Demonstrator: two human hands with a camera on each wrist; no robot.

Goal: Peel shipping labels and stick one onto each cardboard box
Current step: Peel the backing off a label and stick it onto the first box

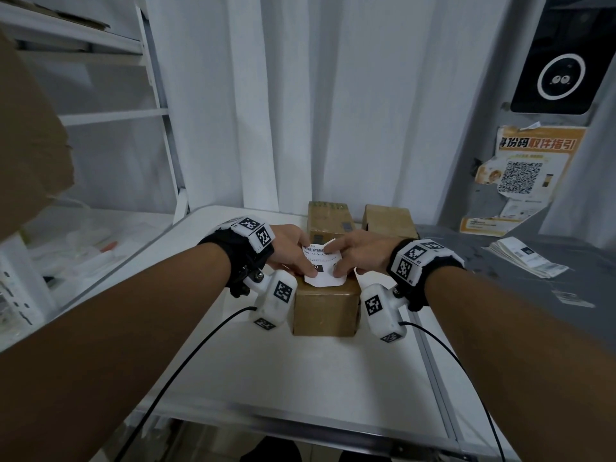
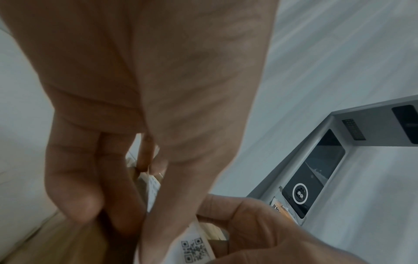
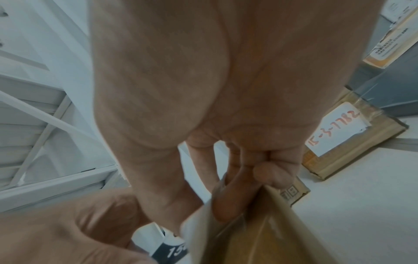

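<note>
A white shipping label (image 1: 321, 265) with a barcode and a black patch is held just above the top of the nearest cardboard box (image 1: 325, 308). My left hand (image 1: 308, 261) pinches its left edge, thumb on top. My right hand (image 1: 338, 261) pinches its right edge, whose top corner curls up. The left wrist view shows my left hand (image 2: 126, 223) with the thumb across the label's QR code (image 2: 194, 250). In the right wrist view my right hand (image 3: 199, 214) grips a tan translucent sheet (image 3: 260, 232) beside the label's black patch (image 3: 169, 250).
Two more cardboard boxes (image 1: 330, 218) (image 1: 388, 220) stand behind on the white table (image 1: 300, 378); one carries a label with red writing (image 3: 339, 132). A stack of labels (image 1: 526, 260) lies on the grey surface to the right. White shelving (image 1: 100, 115) rises at the left.
</note>
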